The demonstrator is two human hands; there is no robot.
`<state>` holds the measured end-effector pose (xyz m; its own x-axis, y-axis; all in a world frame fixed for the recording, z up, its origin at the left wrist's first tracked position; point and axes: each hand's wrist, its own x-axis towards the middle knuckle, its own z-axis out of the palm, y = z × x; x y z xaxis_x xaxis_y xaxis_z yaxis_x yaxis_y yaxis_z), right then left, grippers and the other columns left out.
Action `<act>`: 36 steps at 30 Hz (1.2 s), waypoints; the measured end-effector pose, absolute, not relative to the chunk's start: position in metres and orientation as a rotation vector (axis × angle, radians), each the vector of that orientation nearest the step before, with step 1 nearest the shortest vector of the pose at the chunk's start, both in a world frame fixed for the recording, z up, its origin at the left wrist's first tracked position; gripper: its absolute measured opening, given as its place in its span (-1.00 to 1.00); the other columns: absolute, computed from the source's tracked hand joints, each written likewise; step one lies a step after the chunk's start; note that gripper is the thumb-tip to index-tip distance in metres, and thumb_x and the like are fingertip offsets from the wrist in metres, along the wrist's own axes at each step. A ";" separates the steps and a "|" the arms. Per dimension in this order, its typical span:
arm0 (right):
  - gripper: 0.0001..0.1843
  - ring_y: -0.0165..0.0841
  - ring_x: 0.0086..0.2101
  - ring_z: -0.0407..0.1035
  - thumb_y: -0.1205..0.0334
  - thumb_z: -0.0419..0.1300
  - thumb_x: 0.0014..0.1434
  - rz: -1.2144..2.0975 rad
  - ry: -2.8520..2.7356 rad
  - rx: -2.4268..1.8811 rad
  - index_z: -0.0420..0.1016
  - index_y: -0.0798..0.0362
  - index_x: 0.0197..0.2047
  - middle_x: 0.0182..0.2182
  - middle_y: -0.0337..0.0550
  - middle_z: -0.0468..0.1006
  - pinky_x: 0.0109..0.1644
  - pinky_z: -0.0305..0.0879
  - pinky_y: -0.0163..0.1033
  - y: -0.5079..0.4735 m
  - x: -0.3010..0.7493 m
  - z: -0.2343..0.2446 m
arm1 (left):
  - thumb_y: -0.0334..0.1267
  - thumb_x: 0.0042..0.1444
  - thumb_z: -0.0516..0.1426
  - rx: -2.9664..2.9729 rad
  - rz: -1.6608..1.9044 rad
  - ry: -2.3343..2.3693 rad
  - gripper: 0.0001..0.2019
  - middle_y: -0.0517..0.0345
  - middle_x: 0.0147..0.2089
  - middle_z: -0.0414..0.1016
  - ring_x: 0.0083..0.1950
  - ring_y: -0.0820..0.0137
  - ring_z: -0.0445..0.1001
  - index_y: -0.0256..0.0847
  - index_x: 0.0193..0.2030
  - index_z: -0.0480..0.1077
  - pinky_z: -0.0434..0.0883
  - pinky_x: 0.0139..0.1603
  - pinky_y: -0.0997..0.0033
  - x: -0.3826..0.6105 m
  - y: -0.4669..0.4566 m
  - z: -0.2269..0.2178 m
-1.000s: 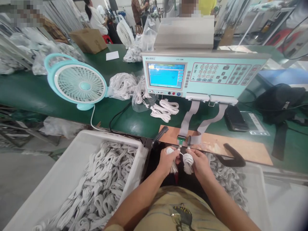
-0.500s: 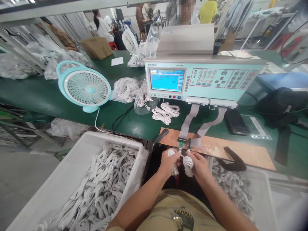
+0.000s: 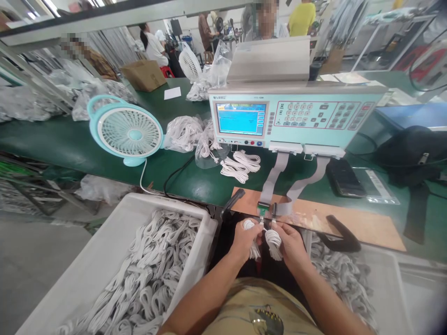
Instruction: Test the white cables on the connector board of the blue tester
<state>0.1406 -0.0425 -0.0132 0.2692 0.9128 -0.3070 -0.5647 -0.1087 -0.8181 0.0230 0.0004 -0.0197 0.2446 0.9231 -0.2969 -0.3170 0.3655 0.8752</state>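
Note:
At the table's front edge, my left hand (image 3: pixel 241 241) is closed, pinching one plug end of a white cable (image 3: pixel 273 243) at a small green connector board (image 3: pixel 262 211). My right hand (image 3: pixel 292 242) pinches the other end just below a dark connector (image 3: pixel 274 211). Cable loops hang beneath both hands, and a short white length runs between them. My fingertips partly hide the plugs, so I cannot tell how deep they sit. Grey ribbon cables (image 3: pixel 271 179) lead from both connectors up to a pale blue tester (image 3: pixel 296 111) with a lit blue screen (image 3: pixel 240 118).
A white bin (image 3: pixel 115 223) of coiled cables stands at left; another bin (image 3: pixel 389 279) is at right. Clamps (image 3: pixel 232 203) grip a wooden board (image 3: pixel 366 223). On the green table are a fan (image 3: pixel 131 132), coiled cables (image 3: pixel 240 165) and a phone (image 3: pixel 345 177). People work behind.
The text on the tester's screen has changed. The whole view has shifted slightly. Both hands stay at the connectors with the cable ends.

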 end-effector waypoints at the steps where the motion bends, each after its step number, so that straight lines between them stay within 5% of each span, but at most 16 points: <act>1: -0.72 -0.43 -0.59 0.28 0.13 0.41 -0.15 1.315 -0.413 -1.073 0.51 0.13 -0.43 -0.58 -0.20 0.49 -0.51 0.20 -0.35 -0.042 0.141 -0.013 | -0.24 -0.21 0.23 0.782 0.977 0.960 -0.79 0.28 -0.69 0.28 -0.73 0.58 0.19 -0.29 -0.52 0.29 0.15 -0.72 0.58 0.023 0.001 -0.020; 19: -0.72 -0.40 -0.59 0.27 0.08 0.37 -0.09 1.309 -0.487 -1.100 0.52 0.13 -0.42 -0.60 -0.20 0.48 -0.50 0.18 -0.34 -0.043 0.141 -0.014 | -0.23 -0.21 0.25 0.540 1.070 0.911 -0.75 0.28 -0.69 0.25 -0.72 0.59 0.16 -0.28 -0.59 0.25 0.16 -0.68 0.55 0.035 -0.006 -0.014; 36: -0.55 -0.20 -0.47 0.40 -0.05 0.45 -0.39 1.282 -0.473 -1.191 0.56 0.11 -0.48 -0.54 -0.12 0.52 -0.43 0.37 -0.26 -0.034 0.146 -0.025 | -0.11 -0.29 0.28 0.589 1.047 0.951 -0.69 0.25 -0.74 0.22 -0.79 0.55 0.11 -0.26 -0.61 0.27 0.03 -0.77 0.53 0.037 0.004 -0.024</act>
<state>0.1462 -0.0344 -0.0252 0.2960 0.8991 -0.3225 -0.4741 -0.1549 -0.8667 0.0370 0.0037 -0.0238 0.1809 0.9123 -0.3673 -0.4533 0.4088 0.7921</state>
